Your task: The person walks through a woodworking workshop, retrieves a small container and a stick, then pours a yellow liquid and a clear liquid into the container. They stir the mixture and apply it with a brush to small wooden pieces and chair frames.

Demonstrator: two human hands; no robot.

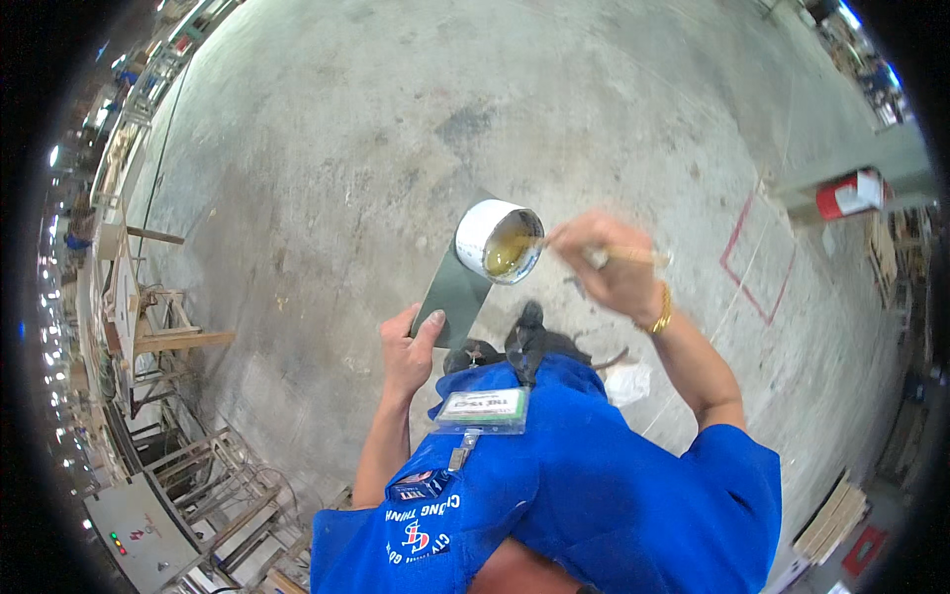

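Observation:
My left hand (406, 354) grips the near end of a flat dark green board (457, 297), thumb on top. At the board's far end is a white can (480, 233), its mouth facing right. Yellowish liquid (508, 249) shows inside, and the rim is smeared. Just right of the can, my right hand (614, 262) is closed round a thin stick with a pale wooden handle (638, 255). The stick's other end reaches toward the can's mouth; motion blur hides its tip, and I cannot tell whether it touches the liquid.
Grey concrete floor (327, 148) spreads all round. Wooden frames and racks (183, 342) stand at the left, above a grey control box (143, 530). At the right, a red and white container (851, 195) is by a pillar; stacked boards (831, 520) lie lower right.

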